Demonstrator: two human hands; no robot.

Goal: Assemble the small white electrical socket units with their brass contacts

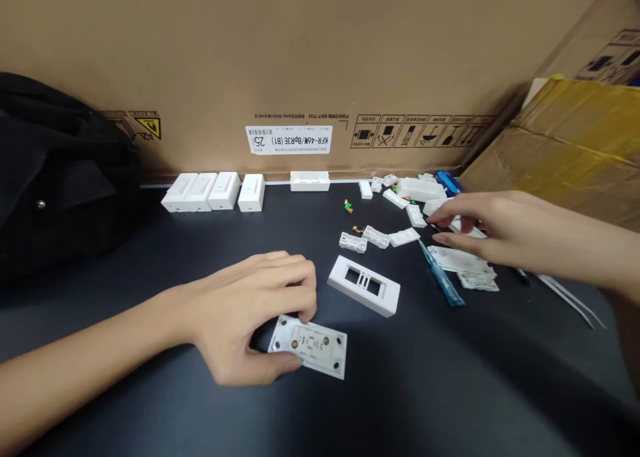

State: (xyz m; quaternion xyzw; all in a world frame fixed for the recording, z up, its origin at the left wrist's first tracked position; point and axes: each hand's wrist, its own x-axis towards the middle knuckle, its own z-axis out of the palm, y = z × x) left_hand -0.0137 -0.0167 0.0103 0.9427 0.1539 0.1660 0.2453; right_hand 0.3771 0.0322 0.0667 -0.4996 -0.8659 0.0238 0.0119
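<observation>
My left hand (250, 310) is curled over the near-left end of a white switch back plate (313, 345) that lies flat on the dark table, thumb and fingers pinching its edge. Just beyond it lies a white switch frame (364, 285) with rectangular openings. My right hand (480, 230) reaches in from the right over a scatter of small white plastic parts (395, 227); its fingers are bent around a white piece (463, 227). A blue screwdriver (441, 278) lies just below that hand.
Several assembled white switches (213, 191) line the back edge, with another white block (310, 181) beside them. A cardboard box wall (300, 77) closes the back and a taped box (575, 150) the right. A black bag (55, 170) sits at left. Small brass pieces (349, 207) lie mid-table.
</observation>
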